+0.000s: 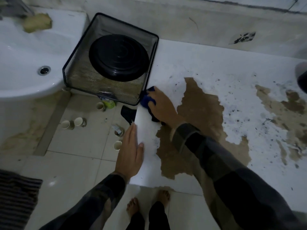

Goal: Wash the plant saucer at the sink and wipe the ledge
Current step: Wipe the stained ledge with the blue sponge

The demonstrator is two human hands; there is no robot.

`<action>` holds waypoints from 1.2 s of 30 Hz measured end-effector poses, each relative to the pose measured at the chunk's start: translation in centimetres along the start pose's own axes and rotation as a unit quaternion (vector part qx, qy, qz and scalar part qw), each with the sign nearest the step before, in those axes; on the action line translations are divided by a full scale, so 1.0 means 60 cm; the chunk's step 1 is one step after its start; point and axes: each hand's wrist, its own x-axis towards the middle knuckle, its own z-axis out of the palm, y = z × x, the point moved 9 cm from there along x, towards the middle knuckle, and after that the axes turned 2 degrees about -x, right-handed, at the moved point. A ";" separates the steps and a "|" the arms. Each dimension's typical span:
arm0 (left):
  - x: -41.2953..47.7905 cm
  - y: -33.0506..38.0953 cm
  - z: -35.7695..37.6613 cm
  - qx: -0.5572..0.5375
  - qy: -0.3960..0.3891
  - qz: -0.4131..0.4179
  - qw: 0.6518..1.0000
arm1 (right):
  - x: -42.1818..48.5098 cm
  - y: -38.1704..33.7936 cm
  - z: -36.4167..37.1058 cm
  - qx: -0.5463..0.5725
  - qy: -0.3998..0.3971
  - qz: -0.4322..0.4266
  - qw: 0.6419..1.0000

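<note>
A black round plant saucer (118,57) lies upside down in a black wire-mesh basket (106,87) at the left end of the white ledge (191,63). My right hand (160,105) presses a blue cloth (147,100) onto the ledge, right beside the basket's near corner. My left hand (130,150) lies flat with straight fingers along the ledge's left edge and holds nothing. The ledge shows brown patches of peeled paint and dark specks of dirt towards the right. The white sink (25,63) stands to the left of the basket.
Several small paper cups (79,122) and scraps of litter lie on the tiled floor below the basket. A striped mat (15,196) lies at the bottom left. A dark rounded object (301,77) sits at the ledge's right edge. My bare feet stand below the ledge's near edge.
</note>
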 end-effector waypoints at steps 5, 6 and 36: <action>-0.002 -0.002 -0.007 -0.024 0.029 0.005 0.999 | -0.136 -0.039 0.040 0.013 -0.095 -0.075 0.993; 0.000 0.000 -0.009 -0.033 0.036 0.004 0.999 | -0.160 -0.045 0.039 -0.001 -0.094 -0.096 0.991; -0.043 0.031 0.048 0.154 -0.120 0.130 0.972 | -0.251 0.009 -0.007 -0.142 0.053 -0.071 0.986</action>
